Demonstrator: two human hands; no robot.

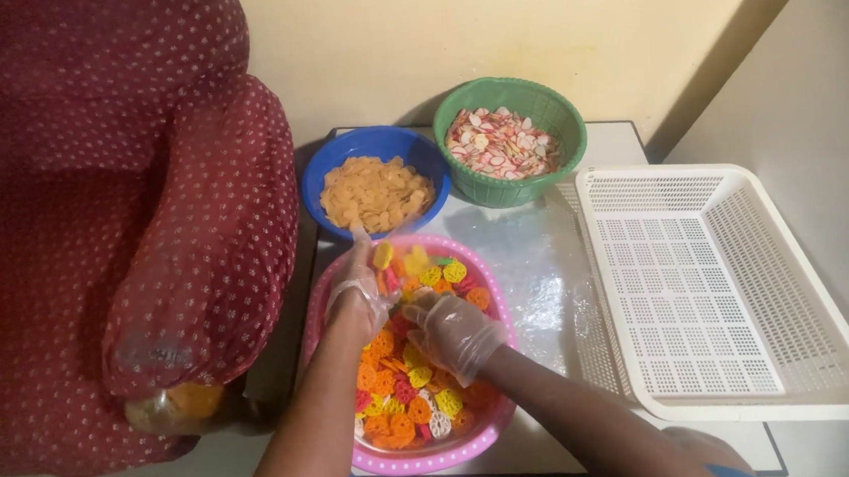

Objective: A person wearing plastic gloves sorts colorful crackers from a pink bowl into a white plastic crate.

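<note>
The left hand, gloved in clear plastic, is pinching a yellow wheel-shaped snack — standing on edge, long axis pointing away toward the blue bowl — over the pink bowl. The right hand, also gloved, is resting loosely curled on the coloured pieces; whether it is gripping any, I cannot tell. A green basket is sitting just beside the blue bowl — a white tray lies right.

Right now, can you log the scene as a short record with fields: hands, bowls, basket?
left hand: gloved, holds a yellow piece above the pink bowl
right hand: gloved, down among the coloured wheel snacks
blue bowl: orange chips
green basket: pink-and-white pieces
white basket: empty, right of the bowls
</note>
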